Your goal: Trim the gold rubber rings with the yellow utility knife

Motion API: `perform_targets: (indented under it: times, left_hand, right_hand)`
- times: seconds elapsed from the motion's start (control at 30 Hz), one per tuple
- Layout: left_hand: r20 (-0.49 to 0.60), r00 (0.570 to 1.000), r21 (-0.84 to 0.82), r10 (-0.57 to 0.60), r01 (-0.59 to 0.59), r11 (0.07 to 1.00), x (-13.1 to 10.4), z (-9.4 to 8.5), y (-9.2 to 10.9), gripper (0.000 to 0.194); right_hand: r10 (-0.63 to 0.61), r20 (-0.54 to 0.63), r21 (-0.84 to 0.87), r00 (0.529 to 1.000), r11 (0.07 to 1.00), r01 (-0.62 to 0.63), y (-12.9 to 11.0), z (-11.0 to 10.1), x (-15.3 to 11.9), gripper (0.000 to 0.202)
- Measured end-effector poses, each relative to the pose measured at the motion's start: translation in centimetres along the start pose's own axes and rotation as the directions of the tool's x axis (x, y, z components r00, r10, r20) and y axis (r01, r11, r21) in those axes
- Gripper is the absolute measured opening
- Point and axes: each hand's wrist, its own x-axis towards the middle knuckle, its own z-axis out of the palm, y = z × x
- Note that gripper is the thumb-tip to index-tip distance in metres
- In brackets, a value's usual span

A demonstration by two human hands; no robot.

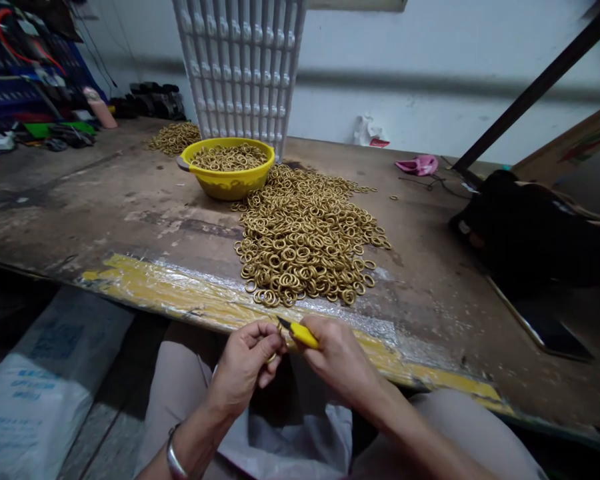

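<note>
My left hand is closed, pinching a brass-coloured ring between thumb and fingers. My right hand grips a yellow-handled knife whose dark, pointed tip reaches toward the left fingertips. Whether the tip touches the ring I cannot tell. Both hands are just in front of the table's taped edge. Beyond them spreads a large heap of brass-coloured rings. A yellow plastic basin, filled with more such rings, stands behind the heap to the left.
A ridged translucent panel stands upright behind the basin. Another ring pile lies at the back left, near a pink bottle. Dark cloth and a phone lie right. Below my hands, an open white bag sits between my legs.
</note>
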Motion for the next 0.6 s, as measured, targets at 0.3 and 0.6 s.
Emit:
perform_targets:
  times: [0.3,0.6]
  left_hand:
    - [-0.009,0.999,0.04,0.05,-0.049,0.998,-0.2,-0.2,-0.4,0.026]
    - [0.158,0.986,0.06,0.06,-0.07,0.996,-1.6,-0.3,0.9,0.025]
  right_hand:
    - [-0.041,0.062,-0.272,0.997,0.961,0.057,-0.8,0.8,-0.7,0.014]
    - [0.1,-0.13,-0.469,0.986,0.87,-0.15,1.8,-1.5,1.0,0.014]
